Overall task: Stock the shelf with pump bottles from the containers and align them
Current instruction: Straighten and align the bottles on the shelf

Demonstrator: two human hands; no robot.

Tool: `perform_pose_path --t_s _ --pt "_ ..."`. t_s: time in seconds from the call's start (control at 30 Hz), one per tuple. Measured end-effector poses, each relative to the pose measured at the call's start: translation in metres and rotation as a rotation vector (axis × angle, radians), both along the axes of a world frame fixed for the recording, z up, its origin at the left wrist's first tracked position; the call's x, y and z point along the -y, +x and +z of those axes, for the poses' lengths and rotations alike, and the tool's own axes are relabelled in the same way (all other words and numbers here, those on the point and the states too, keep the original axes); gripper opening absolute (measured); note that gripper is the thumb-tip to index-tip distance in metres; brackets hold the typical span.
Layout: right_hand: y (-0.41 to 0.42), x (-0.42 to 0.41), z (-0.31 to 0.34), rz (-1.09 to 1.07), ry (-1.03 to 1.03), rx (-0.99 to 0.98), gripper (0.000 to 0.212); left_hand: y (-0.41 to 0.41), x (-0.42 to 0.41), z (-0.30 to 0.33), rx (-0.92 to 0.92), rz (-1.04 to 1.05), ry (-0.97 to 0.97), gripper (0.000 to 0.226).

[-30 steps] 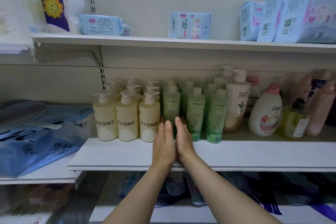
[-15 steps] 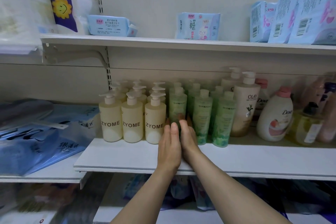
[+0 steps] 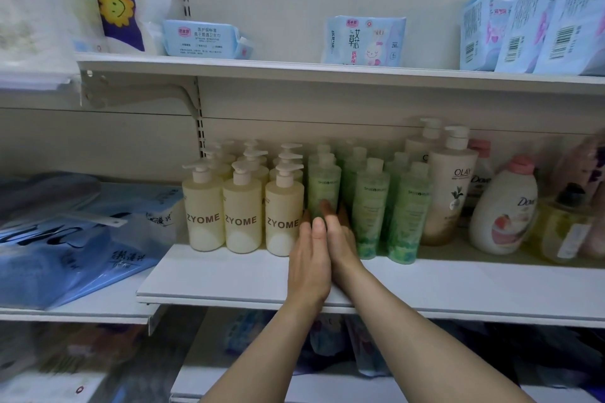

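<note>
Both hands reach onto the white shelf (image 3: 229,275), side by side with fingers straight: the left hand (image 3: 309,260) and right hand (image 3: 340,239) press flat against the front green bottle (image 3: 324,193), holding nothing. At its nine o'clock stand the cream ZYOME pump bottles (image 3: 242,206); at three o'clock, the OLAY bottle (image 3: 450,186).

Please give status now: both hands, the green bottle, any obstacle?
Left hand and right hand open, flat, side by side. Fingertips against front green bottle, set back from its row. ZYOME bottle close at left; nothing blocks.
</note>
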State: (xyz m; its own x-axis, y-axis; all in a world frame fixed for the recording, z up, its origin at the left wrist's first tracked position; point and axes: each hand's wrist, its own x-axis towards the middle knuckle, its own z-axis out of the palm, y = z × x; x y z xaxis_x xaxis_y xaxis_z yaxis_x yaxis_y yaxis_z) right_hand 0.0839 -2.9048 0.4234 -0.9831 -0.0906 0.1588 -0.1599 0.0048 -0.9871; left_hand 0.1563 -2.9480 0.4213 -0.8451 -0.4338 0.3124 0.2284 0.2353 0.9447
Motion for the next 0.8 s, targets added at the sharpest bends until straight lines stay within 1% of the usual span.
perform_pose_path --t_s 0.17,0.3,0.37,0.5,0.8 --pt "0.002 0.0 0.003 -0.021 0.013 -0.008 0.044 -0.001 0.001 -0.002 -0.002 0.001 0.006 0.024" --pt "0.0 -0.001 -0.002 -0.016 0.079 -0.009 0.041 0.0 0.001 -0.002 -0.013 0.005 0.024 0.039" --pt "0.003 -0.003 -0.002 -0.01 0.108 -0.024 0.046 0.001 0.002 0.0 -0.01 0.005 0.025 0.041" --pt "0.009 -0.007 0.0 -0.004 0.078 -0.021 0.043 -0.001 0.002 -0.002 -0.02 0.016 0.023 0.055" --pt "0.016 -0.007 0.003 -0.018 0.078 0.008 0.046 -0.004 0.002 -0.007 -0.021 0.022 0.005 0.058"
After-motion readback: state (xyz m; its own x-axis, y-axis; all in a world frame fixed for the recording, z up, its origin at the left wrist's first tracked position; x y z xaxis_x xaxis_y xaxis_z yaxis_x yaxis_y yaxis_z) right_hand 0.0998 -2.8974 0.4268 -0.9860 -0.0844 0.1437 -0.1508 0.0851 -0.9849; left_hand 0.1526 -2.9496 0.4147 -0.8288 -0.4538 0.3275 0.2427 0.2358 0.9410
